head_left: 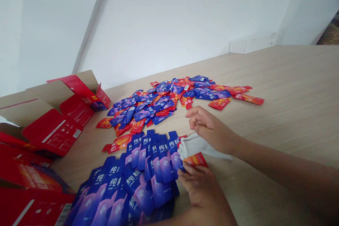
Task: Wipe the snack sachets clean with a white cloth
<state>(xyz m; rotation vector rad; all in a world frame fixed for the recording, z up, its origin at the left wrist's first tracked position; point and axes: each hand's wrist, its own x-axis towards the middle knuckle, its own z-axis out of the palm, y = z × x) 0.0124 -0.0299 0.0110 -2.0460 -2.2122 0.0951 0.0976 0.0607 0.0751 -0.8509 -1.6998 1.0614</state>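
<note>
My left hand (200, 185) is low in the view, fingers stretched out flat. Its fingertips touch a red-orange sachet (197, 160) beside the right edge of a spread of blue-purple sachets (164, 160). Above it, my right hand (206, 125) hovers with its fingers curled in and nothing showing between them. Below the right wrist lies a crumpled white, cloth-like strip (200, 146), partly over the red sachet. The blue sachets overlap in rows, printed side up. A mixed heap of blue and red sachets (159, 100) lies farther back.
Open red cardboard boxes (57, 132) with raised flaps crowd the left side. Several red sachets (249, 99) trail off the heap to the right. The pale wooden table (288, 88) meets a white wall (185, 21), with a small white box-like piece (253, 45) against it.
</note>
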